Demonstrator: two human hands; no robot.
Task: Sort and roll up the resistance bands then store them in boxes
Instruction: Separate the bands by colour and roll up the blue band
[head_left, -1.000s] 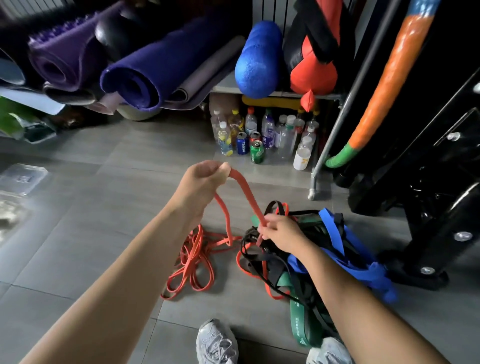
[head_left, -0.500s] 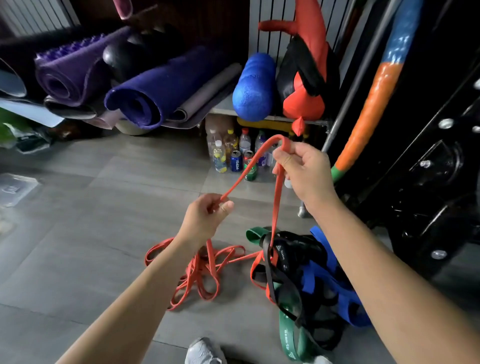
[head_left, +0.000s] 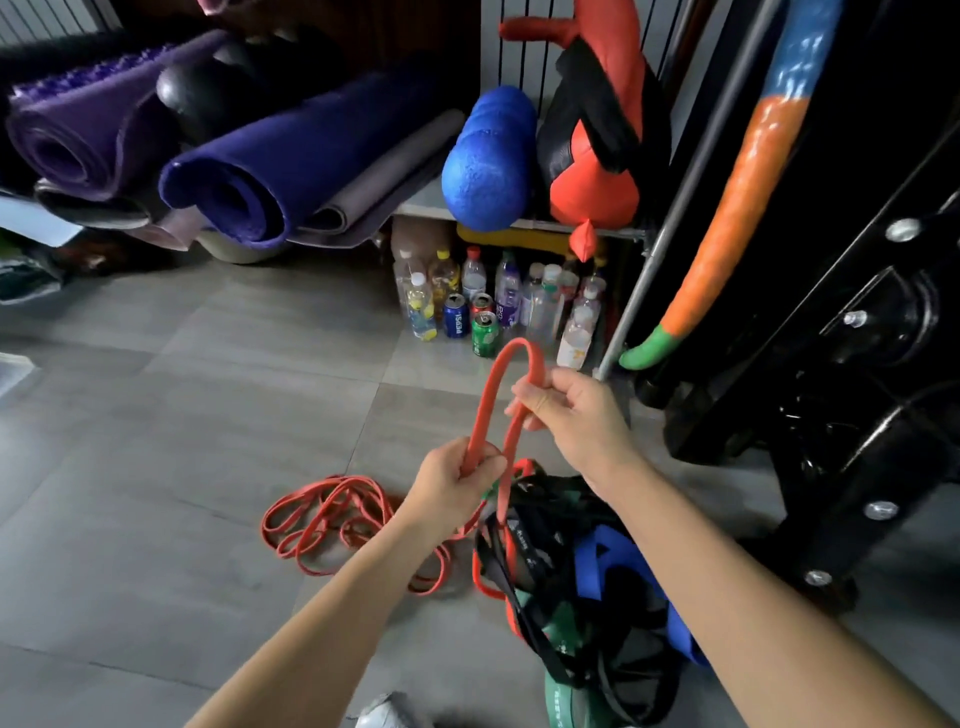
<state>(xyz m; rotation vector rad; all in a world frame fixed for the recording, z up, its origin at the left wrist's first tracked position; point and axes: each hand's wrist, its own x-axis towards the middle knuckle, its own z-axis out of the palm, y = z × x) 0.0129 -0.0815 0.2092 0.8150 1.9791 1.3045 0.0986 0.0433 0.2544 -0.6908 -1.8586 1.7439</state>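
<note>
I hold an orange-red resistance band up as an arched loop over the floor. My right hand pinches the loop near its top right side. My left hand grips the loop's lower left end. The band's free strand drops from my right hand into a tangled pile of black, green and blue bands on the floor. More orange-red bands lie in loose coils to the left of the pile. No box shows in view.
Rolled purple and blue mats and a blue foam roller lie along the back. Bottles and cans stand under a shelf. A black machine frame fills the right side. My shoe shows at the bottom edge.
My right hand has come down and closer to my left hand, so the band between them now bends into a narrow arch instead of a stretched line. The left hand kept its grip.
</note>
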